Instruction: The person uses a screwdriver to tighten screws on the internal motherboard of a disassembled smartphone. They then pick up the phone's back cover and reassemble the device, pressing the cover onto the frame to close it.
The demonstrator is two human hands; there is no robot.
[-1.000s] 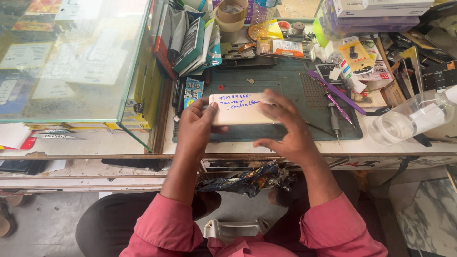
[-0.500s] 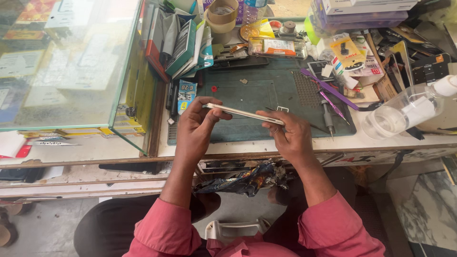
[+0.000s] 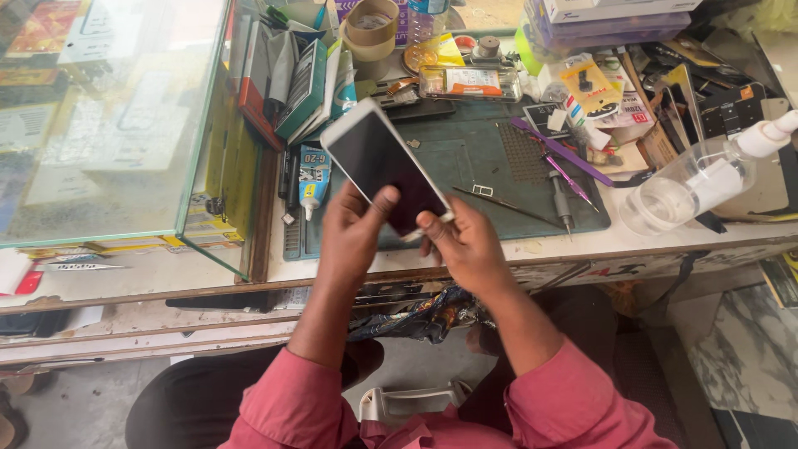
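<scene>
Both my hands hold a white-framed smartphone [image 3: 378,162] with a dark screen, tilted screen-up above the near edge of a dark green work mat [image 3: 499,179]. My left hand [image 3: 353,233] grips its lower left edge, thumb on the glass. My right hand [image 3: 465,245] pinches its bottom right corner with thumb and fingers. The phone's far end points up and to the left. Pink sleeves cover both my upper arms.
A glass display case [image 3: 108,116] stands at the left. On the mat lie a thin metal tool [image 3: 499,204] and screwdrivers [image 3: 561,179]. A glue tube [image 3: 312,179], tape roll [image 3: 371,29], clear spray bottle [image 3: 706,175] and packaged parts [image 3: 594,87] crowd the bench.
The phone was first held flat with its labelled back up, then turned edge-on, and now faces screen-up, tilted, closer to me. Both hands shifted to its lower end.
</scene>
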